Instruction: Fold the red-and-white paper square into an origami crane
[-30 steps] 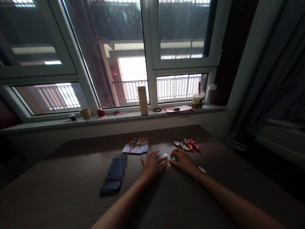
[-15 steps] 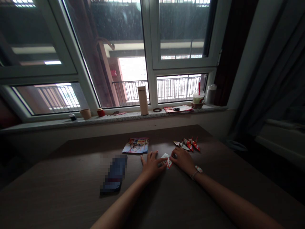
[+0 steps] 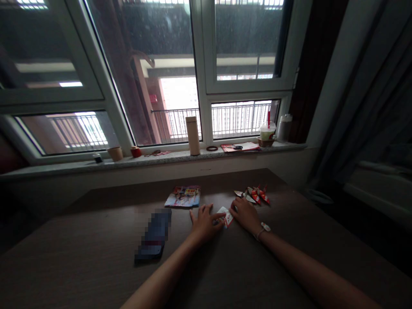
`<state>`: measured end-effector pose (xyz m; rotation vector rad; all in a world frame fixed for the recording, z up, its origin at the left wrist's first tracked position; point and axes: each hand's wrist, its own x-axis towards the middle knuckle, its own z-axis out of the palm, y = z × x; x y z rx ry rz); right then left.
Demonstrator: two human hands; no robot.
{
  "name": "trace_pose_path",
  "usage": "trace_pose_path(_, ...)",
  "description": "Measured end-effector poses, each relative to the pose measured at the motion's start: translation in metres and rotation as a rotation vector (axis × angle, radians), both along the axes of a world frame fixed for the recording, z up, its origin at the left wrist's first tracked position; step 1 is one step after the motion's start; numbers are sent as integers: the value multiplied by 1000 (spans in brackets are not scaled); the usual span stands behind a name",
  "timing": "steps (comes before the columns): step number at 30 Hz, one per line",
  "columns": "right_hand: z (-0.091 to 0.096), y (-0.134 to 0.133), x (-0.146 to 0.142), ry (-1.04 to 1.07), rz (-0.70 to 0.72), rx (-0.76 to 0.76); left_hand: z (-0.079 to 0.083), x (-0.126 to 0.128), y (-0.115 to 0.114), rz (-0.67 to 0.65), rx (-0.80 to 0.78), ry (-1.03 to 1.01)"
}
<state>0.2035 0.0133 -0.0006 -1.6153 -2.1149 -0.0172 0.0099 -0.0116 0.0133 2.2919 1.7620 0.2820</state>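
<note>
We're pressing the left hand [image 3: 203, 223] flat, grip open, fingertips on the small paper [image 3: 225, 217] lying mid-tabletop [image 3: 96, 266]. The right hand [image 3: 246, 214] is curling over its right edge, grip we cannot tell. Folded pieces [image 3: 255, 195] are lying done, farther right. This one's looking half-folded.

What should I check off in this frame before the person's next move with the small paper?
1. Both hands on it: left hand and right hand touch the small paper: ok.
2. Paper rests on the table: ok.
3. Crease lined up: cannot tell, fingers cover it.
4. Folded pieces apart from the right hand: ok.
5. Booklet and dark object apart from the paper: ok.
</note>
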Motion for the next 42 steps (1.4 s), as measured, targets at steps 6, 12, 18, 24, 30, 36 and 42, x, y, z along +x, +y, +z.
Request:
trace_pose_path(6,-3,2,3,97,35,-42,0,0,-1,5,17,19)
trace_pose_path(12,-5,8,1,167,-12,-127,-3,1,0,-1,62,32)
trace_pose_path(18,-5,10,-1,236,-31,-186,-5,1,0,-20,82,53)
trace_pose_path(24,-6,11,-2,256,-43,-215,-5,4,2,-9,82,59)
trace_pose_path(30,-7,10,-1,264,-24,-207,-6,5,2,5,90,70)
trace_pose_path(36,-9,9,3,312,20,-177,-2,4,0,14,72,54)
trace_pose_path(42,-12,15,8,288,30,-183,0,3,-1,18,44,47)
